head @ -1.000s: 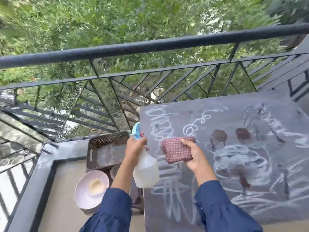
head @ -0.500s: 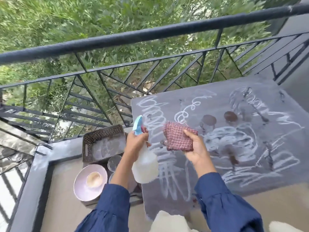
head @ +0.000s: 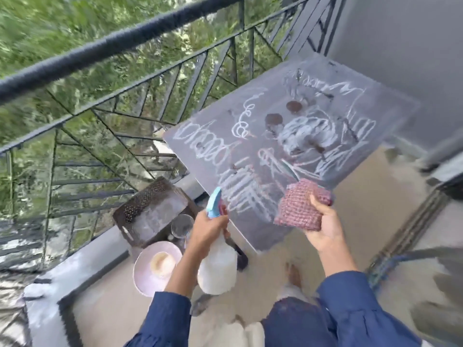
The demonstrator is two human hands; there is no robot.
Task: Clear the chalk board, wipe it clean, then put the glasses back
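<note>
A dark chalk board point(head: 390, 101) covered in white chalk scribbles and a few dark wet spots lies flat at upper right. My left hand point(head: 209, 227) grips a white spray bottle point(head: 218, 269) with a blue nozzle, just off the board's near left corner. My right hand point(head: 323, 227) holds a folded red checked cloth point(head: 300, 206) above the board's near edge. Clear glasses point(head: 181, 225) stand on the floor to the left of my left hand, beside the board.
A dark perforated tray point(head: 150, 211) lies on the floor by the railing point(head: 120, 38). A pale pink bowl point(head: 145, 276) with something cream inside sits in front of it. Grey wall point(head: 406, 33) stands behind the board. A blue rope point(head: 385, 266) lies at right.
The view has swung and tilted, so the board now sits further right and turned. Both hands dropped lower in view, still holding bottle and cloth.
</note>
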